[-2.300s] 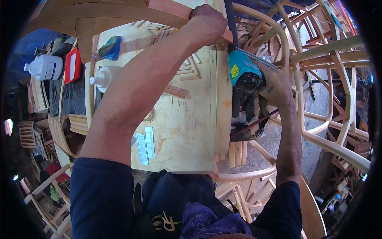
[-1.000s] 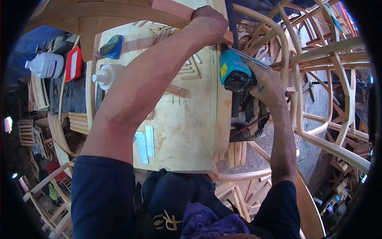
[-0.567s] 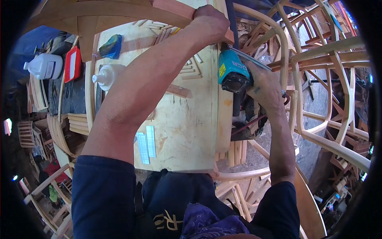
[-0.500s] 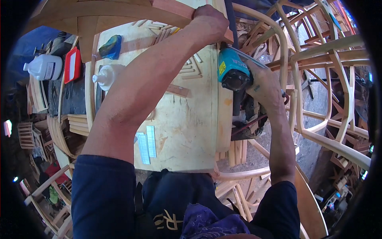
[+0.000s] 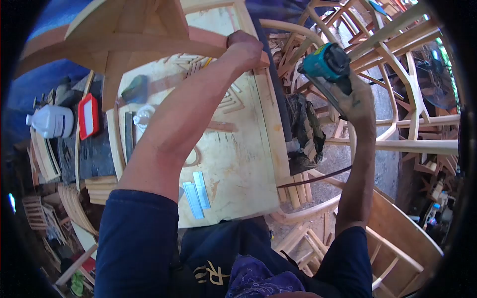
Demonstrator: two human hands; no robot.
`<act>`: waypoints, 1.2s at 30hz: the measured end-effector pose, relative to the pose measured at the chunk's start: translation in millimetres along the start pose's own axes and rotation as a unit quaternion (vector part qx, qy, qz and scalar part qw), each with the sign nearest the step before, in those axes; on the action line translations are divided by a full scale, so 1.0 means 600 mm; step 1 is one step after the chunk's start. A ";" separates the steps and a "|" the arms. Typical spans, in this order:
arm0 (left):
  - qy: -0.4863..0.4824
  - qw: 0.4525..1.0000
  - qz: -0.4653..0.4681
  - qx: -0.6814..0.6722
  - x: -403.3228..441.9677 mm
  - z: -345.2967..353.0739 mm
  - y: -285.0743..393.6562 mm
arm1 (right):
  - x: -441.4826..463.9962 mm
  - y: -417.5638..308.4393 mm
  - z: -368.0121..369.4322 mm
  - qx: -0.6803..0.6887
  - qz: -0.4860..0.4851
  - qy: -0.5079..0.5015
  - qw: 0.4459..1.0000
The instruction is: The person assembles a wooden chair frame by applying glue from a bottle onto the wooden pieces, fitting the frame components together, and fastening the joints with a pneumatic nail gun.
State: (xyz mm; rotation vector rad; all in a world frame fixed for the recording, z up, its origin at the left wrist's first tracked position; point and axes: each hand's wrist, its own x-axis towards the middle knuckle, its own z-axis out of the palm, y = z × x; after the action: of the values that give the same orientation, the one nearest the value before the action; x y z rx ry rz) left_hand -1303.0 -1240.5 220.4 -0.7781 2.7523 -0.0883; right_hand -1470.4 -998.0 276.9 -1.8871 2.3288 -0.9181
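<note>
My left hand (image 5: 246, 50) is closed around the end of a curved wooden frame (image 5: 149, 47), which spans the upper left above the workbench. In my right hand (image 5: 357, 99) is a teal air nailer (image 5: 325, 62), held up to the right of the bench, apart from the wood. Its nose and magazine slant down toward my wrist. A dark hose (image 5: 318, 176) runs past below it. Two packs of nail strips (image 5: 198, 194) lie on the workbench top (image 5: 238, 174). My left forearm hides part of the bench.
Bare chair frames (image 5: 392, 99) crowd the right side. Thin wooden sticks (image 5: 233, 102) and a white bottle (image 5: 144, 116) are on the bench. Farther left stand a white jug (image 5: 52, 121) and a red tray (image 5: 88, 116). A dark bag (image 5: 308, 129) hangs by the bench edge.
My right hand has lifted the air nailer away from the wooden frame's end, up and to the right. My left hand still grips the frame, which appears slightly lower and farther left.
</note>
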 end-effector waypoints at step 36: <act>-0.152 0.986 -0.061 -0.001 0.034 -0.013 0.002 | 0.397 0.160 0.206 0.034 -0.074 -0.269 0.960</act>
State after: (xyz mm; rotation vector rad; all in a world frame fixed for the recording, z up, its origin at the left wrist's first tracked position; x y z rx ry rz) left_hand -1322.8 -1250.1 222.7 -0.8808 2.4170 0.0089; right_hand -1577.2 -1255.0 215.1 -1.9861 1.8377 -0.4037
